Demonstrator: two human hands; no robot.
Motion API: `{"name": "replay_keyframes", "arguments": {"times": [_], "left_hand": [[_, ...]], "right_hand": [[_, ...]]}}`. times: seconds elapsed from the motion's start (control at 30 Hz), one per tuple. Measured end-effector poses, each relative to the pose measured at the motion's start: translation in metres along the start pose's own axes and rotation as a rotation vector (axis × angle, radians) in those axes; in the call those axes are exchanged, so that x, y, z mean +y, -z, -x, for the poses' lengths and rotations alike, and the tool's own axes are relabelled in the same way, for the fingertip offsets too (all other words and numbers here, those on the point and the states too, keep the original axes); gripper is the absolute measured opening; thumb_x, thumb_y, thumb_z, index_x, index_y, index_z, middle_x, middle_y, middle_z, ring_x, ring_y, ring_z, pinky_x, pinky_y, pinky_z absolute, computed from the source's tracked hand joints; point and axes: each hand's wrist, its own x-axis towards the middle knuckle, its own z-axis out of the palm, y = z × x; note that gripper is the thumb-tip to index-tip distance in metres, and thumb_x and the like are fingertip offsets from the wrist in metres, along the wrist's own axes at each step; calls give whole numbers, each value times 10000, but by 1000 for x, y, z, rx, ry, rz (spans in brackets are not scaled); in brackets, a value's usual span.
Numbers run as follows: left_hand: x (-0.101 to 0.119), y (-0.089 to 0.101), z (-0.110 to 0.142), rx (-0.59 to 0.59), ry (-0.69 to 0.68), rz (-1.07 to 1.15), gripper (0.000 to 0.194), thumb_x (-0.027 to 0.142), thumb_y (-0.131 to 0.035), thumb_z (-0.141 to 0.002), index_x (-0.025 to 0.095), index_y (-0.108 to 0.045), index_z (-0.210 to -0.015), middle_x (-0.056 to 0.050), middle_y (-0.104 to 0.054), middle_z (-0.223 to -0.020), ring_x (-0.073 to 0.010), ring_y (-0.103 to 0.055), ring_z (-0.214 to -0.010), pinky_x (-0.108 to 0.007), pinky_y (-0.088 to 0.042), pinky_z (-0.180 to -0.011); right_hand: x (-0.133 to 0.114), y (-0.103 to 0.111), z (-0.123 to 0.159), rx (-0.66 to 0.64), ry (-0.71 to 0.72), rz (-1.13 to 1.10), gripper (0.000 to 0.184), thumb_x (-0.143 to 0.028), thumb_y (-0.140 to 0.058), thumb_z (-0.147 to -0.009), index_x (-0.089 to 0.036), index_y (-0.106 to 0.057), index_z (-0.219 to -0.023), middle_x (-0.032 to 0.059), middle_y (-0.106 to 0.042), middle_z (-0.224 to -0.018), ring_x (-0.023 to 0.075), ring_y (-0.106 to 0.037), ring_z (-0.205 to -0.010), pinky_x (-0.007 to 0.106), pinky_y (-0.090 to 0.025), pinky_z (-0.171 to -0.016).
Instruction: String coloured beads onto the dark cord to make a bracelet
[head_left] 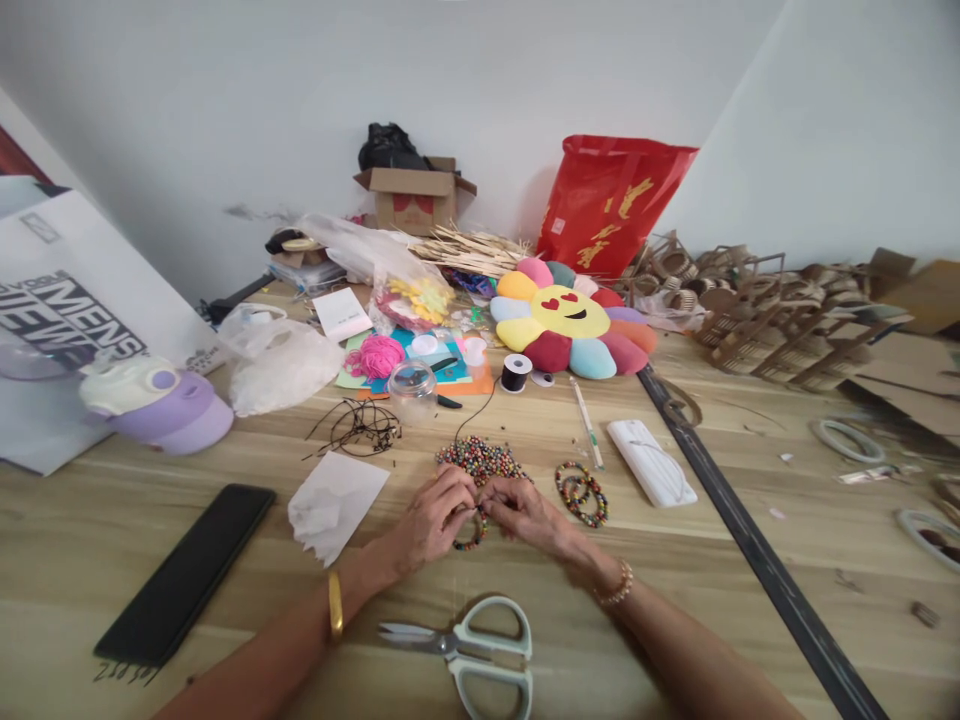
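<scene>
My left hand [435, 512] and my right hand [525, 512] meet at the middle of the table, fingertips pinched close together. Between them hangs a small beaded bracelet [470, 545] of mixed colours, its upper part covered by my fingers. Both hands are closed on its ends; the fine cord there is too small to make out. Just beyond my fingers lies a heap of loose coloured beads [491, 458]. A dark cord runs from near the heap toward a spool of black cord [516, 373]. Nearer to me rest scissors [450, 643] with pale handles, blades pointing left.
Beaded bracelets [582, 494] and a white power bank [651, 462] lie to the right. On the left are torn white paper [337, 505], a black flat case [187, 570] and tangled dark cords [360, 428]. Behind stand a clear jar [412, 393] and a flower cushion [574, 322].
</scene>
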Motion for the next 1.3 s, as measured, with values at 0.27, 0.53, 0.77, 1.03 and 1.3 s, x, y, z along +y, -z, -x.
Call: {"name": "replay_keyframes", "arguments": {"times": [0.27,0.53,0.77,1.03,1.3], "left_hand": [[2,-6,1,43,-93,38,167,98,-475,-908,178,-548,-782,-82,-657,-814,-189,-581,-798,-316,-465,-746],[-2,-6,-2,22,359,299,129,247,-559,-882,171,-581,-780,-48,-649,-799,-179,-609,-781,-300,-485,-744],[-2,1,-8,-44,638,637,233,373,-675,-796,162,-581,-763,5,-640,-661,-156,-621,-651,-267,-481,-653],[-5,2,-8,-63,758,752,325,406,-791,-676,142,-604,-704,17,-643,-593,-136,-627,-548,-248,-473,-591],[-6,2,-8,-62,815,908,481,432,-866,-557,160,-490,-682,47,-630,-614,-118,-630,-506,-214,-464,-518]], "right_hand": [[-2,-3,0,26,35,69,240,-340,-510,-903,-158,-565,-757,-56,-433,-566,82,-355,-512,201,-257,-482],[7,-6,-4,99,79,140,163,-251,-542,-856,-152,-586,-734,-56,-444,-575,83,-347,-538,205,-252,-502],[7,-9,-6,144,85,-13,135,-285,-588,-823,-162,-569,-773,-63,-451,-573,80,-357,-511,199,-267,-482],[4,-11,-3,131,163,4,167,-332,-557,-878,-166,-549,-875,-66,-446,-601,80,-350,-510,196,-275,-484],[-4,-7,1,45,257,64,290,-432,-511,-940,-160,-608,-914,-24,-544,-661,103,-422,-576,216,-333,-547]]}}
